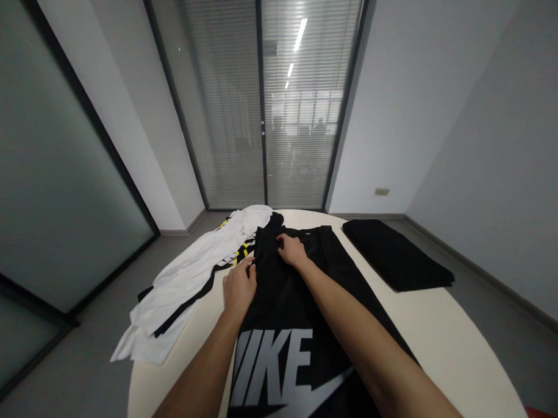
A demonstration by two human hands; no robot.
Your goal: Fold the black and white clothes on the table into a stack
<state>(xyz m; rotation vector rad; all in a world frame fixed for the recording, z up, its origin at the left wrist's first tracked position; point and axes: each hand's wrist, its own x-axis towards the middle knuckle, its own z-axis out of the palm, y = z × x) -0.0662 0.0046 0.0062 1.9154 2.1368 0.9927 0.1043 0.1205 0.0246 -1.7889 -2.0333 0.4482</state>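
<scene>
Head view, starting at the left: a loose heap of white clothes with black and yellow trim sprawls over the round table at about ten o'clock, one end hanging off the rim. None of it looks sorted or folded.

Next comes the left hand, resting on the left edge of the black shirt. Its fingers are close together and curled down onto the cloth. Whether they actually pinch it cannot be told from here.

The black shirt runs up the middle of the table from six o'clock to twelve, chest print facing up and nearest the person, collar end farthest away. It lies mostly spread, with a ridge of cloth gathered between the hands.

The right hand is at the shirt's twelve o'clock end, fingers bunched narrow and gripping a fold of fabric near the collar.

At two o'clock, well apart from the shirt, a folded black garment lies flat and neat. As a judgement: one piece is finished, the black shirt is barely begun, and the white heap is untouched.
</scene>
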